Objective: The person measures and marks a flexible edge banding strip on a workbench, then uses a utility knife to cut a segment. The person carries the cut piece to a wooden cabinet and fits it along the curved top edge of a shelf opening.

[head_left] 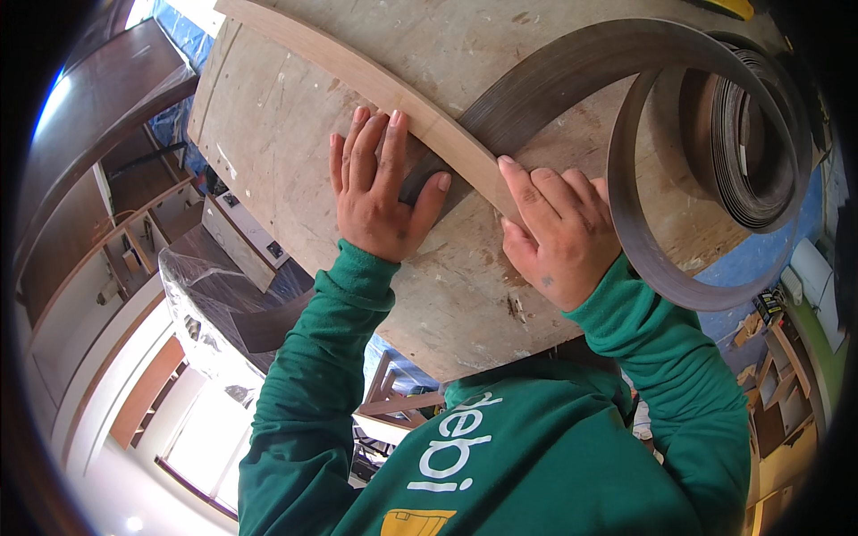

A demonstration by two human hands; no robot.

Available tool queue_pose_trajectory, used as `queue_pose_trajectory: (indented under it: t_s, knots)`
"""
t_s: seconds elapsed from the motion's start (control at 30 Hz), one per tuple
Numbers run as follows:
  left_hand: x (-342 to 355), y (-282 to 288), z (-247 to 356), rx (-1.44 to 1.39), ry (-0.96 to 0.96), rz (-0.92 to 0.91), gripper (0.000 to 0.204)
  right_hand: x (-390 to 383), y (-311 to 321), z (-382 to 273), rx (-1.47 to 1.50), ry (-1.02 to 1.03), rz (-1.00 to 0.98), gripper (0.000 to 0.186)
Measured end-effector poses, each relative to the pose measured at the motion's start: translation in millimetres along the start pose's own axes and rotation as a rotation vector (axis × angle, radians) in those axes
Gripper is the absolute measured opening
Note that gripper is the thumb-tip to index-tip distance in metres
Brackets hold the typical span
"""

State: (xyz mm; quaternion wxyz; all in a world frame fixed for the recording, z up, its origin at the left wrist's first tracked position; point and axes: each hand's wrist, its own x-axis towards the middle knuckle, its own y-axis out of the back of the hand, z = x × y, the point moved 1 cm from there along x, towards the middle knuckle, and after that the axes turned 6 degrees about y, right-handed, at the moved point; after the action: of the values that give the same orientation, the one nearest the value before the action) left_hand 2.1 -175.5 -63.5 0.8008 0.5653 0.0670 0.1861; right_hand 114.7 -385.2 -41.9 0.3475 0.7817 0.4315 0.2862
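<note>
A long pale wooden strip (353,76) runs diagonally over a worn plywood worktop (268,161), lying across a dark wood-grain edging band (554,76). That band loops into a coiled roll (742,183) at the right. My left hand (380,188) lies with fingers extended, tips touching the pale strip's near edge and thumb by the band beneath. My right hand (563,232) grips the strip's lower end, index finger along its top, thumb beside it, the other fingers bent.
Plastic-wrapped dark panels (201,308) hang below the worktop's left edge. Wooden cabinets (134,250) stand further left. A blue covering (179,45) shows behind. Wood offcuts (778,375) lie low at right. A yellow tool (719,7) sits at the top right.
</note>
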Motion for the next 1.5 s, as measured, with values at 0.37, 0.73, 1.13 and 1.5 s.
queue_pose_trajectory:
  t_s: [0.37,0.73,1.13,1.5]
  knots:
    - [1.0,0.8,0.6,-0.015,0.003,0.005,0.073,-1.9,0.3,-1.5,0.060,-0.055,0.041,0.062]
    - [1.3,1.7,1.6,-0.013,0.012,-0.002,0.075,-1.5,2.1,-1.1,0.100,-0.018,0.033,0.058]
    - [1.4,1.4,0.9,-0.017,0.011,-0.004,0.076,-1.5,0.0,-2.6,0.059,-0.033,0.030,0.059]
    - [2.6,4.2,2.8,-0.019,0.014,-0.009,0.077,0.3,1.5,-3.2,0.046,-0.031,0.000,0.060]
